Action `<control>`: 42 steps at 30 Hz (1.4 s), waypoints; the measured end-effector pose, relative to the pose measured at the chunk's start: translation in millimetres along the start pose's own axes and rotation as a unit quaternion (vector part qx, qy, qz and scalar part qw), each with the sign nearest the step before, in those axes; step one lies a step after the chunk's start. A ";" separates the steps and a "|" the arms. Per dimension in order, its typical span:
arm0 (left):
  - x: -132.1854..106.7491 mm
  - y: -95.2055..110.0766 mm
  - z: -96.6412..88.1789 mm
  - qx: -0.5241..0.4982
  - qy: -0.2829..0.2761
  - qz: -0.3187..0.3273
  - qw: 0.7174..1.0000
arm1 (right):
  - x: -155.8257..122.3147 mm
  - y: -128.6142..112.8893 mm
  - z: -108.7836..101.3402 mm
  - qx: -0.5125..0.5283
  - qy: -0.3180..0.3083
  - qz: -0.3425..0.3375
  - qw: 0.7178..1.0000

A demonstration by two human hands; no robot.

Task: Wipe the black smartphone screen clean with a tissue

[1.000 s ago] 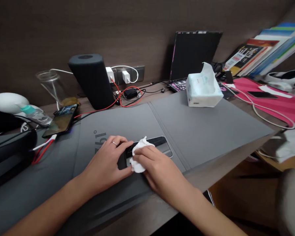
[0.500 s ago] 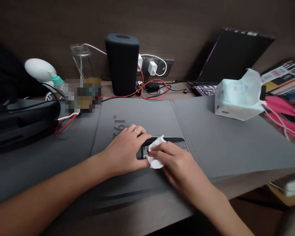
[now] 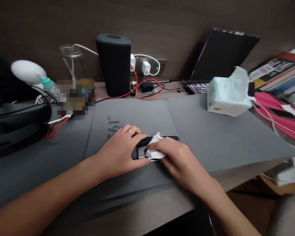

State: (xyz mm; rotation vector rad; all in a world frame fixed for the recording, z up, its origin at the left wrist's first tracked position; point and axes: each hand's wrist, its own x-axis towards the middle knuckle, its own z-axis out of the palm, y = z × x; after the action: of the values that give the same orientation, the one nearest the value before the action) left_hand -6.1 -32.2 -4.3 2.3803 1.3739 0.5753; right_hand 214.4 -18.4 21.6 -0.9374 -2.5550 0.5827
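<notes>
A smartphone (image 3: 142, 151) with a dark, glossy screen lies flat on the grey desk mat (image 3: 199, 137). My left hand (image 3: 119, 149), with a ring on one finger, grips the phone's left end between thumb and fingers. Pressed onto the screen is a crumpled white tissue (image 3: 154, 151), bunched under the fingers of my right hand (image 3: 179, 157). That hand and the tissue cover much of the phone's right part.
Behind the mat stand a black speaker (image 3: 114, 67), a glass jar (image 3: 72, 60) and a laptop (image 3: 223, 59). A tissue pack (image 3: 221, 95) sits at the right, near stacked books (image 3: 280, 72). Cables (image 3: 149, 95) run along the back; a black bag-like object (image 3: 19, 124) is at left.
The camera view has turned slightly right, so everything appears further left. The fingers of my right hand are curled more tightly over the tissue, which looks more bunched. My left hand keeps its hold.
</notes>
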 end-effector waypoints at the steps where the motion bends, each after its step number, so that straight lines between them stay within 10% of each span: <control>1: -0.1 -0.2 0.0 -0.001 -0.002 0.001 1.000 | 8.4 -4.5 4.2 0.017 -0.008 -0.008 1.000; 11: 0.2 -1.1 -1.1 0.004 0.002 -0.005 1.000 | -31.5 44.1 -37.8 -0.062 0.021 0.074 0.995; 19: 1.1 -3.2 -1.1 -0.012 0.000 -0.005 1.000 | 8.6 3.3 -3.3 -0.019 0.001 0.003 1.000; 27: 0.6 -2.6 -2.6 -0.006 -0.006 -0.015 1.000 | -27.5 38.2 -36.1 -0.087 0.008 0.043 0.995; 35: 0.2 -4.6 -0.5 -0.010 -0.005 -0.011 1.000 | -3.6 0.0 -6.9 -0.050 0.006 0.002 0.999; 42: -0.1 -3.0 -2.1 -0.007 -0.011 -0.019 1.000 | -33.8 27.4 -31.2 -0.089 0.031 0.042 0.995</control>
State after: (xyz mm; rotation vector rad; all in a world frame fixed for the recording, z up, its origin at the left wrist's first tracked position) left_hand -9.4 -30.7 -3.9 2.3379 1.3971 0.5444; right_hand 267.3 -14.2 28.5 -1.1104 -2.5532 0.3476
